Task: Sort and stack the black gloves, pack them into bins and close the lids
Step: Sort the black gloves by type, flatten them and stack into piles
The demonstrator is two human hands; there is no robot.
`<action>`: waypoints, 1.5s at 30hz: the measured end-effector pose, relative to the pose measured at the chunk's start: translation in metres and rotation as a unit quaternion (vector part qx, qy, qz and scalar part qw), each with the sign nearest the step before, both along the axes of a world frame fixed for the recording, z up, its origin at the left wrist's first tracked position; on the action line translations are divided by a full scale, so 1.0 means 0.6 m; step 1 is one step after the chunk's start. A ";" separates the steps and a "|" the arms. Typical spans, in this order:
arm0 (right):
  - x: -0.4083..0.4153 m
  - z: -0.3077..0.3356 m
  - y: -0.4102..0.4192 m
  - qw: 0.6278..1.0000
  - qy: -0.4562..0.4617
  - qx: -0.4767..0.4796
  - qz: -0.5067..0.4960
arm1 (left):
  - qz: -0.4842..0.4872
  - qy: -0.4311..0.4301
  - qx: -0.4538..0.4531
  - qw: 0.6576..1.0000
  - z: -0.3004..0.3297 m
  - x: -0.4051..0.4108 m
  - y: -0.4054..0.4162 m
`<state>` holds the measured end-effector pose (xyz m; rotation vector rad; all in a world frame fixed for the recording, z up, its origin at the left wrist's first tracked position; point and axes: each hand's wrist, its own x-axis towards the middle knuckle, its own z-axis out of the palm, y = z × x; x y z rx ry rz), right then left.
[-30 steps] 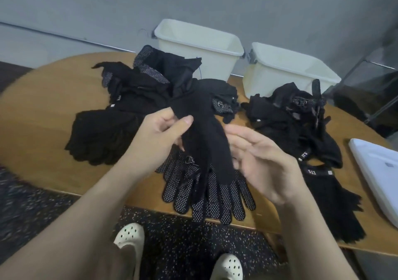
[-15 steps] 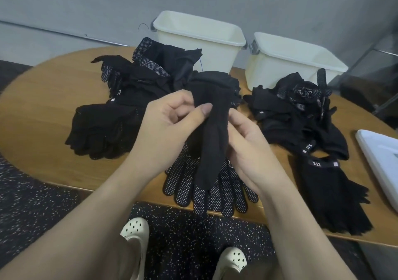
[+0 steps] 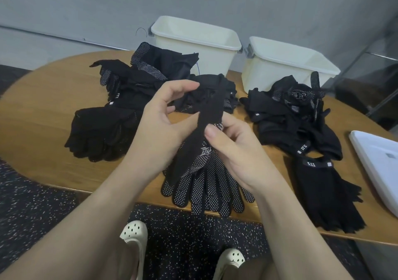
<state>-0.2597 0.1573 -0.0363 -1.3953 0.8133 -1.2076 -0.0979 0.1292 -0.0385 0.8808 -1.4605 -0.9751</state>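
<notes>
Two bare hands work over a rounded wooden table point(image 3: 43, 98). The left hand point(image 3: 157, 133) and the right hand point(image 3: 234, 150) share one black knit glove point(image 3: 206, 120), held edge-on above the tabletop: the left thumb and forefinger pinch its cuff end, while the right thumb presses the middle against curled fingers. Beneath it lies a flat stack of black gloves with white grip dots point(image 3: 206, 191) at the near edge. A loose heap of black gloves point(image 3: 120, 107) sits left, another black heap point(image 3: 295, 116) right. Two open cream plastic bins point(image 3: 193, 42) point(image 3: 288, 68) stand behind, and a white lid point(image 3: 381, 167) rests at far right.
</notes>
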 end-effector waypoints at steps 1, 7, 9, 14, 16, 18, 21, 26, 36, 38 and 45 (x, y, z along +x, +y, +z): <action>-0.001 0.001 0.000 1.000 0.004 -0.001 -0.013 | 0.001 0.003 0.009 1.000 0.000 0.002 0.000; -0.005 0.018 0.005 0.995 -0.046 0.008 -0.088 | 0.010 -0.008 0.003 1.000 0.012 -0.003 0.019; -0.005 0.021 0.002 0.991 -0.056 0.003 -0.122 | 0.000 -0.019 0.032 0.999 0.013 -0.003 0.029; -0.002 0.029 0.005 0.986 -0.089 0.003 -0.142 | -0.021 -0.024 -0.026 0.999 0.012 -0.009 0.038; -0.002 0.030 0.007 0.988 -0.080 0.004 -0.135 | 0.010 -0.014 -0.045 0.999 0.008 -0.007 0.037; -0.006 0.034 0.008 0.990 -0.059 -0.004 -0.127 | 0.040 -0.013 -0.044 0.998 0.013 -0.001 0.040; -0.018 0.043 0.015 0.997 -0.034 -0.003 -0.073 | 0.039 0.015 -0.024 0.999 0.035 0.017 0.052; -0.043 0.032 0.023 0.999 0.019 0.039 0.033 | -0.016 -0.013 -0.001 1.000 0.042 0.055 0.064; -0.038 -0.049 -0.034 0.954 0.283 0.098 -0.027 | -0.069 -0.152 0.142 0.976 -0.065 0.069 -0.033; -0.038 -0.060 -0.046 0.944 0.317 0.076 -0.046 | -0.046 -0.166 0.139 0.975 -0.073 0.066 -0.044; -0.038 -0.073 -0.083 0.926 0.362 0.058 -0.093 | 0.013 -0.200 0.139 0.970 -0.090 0.054 -0.057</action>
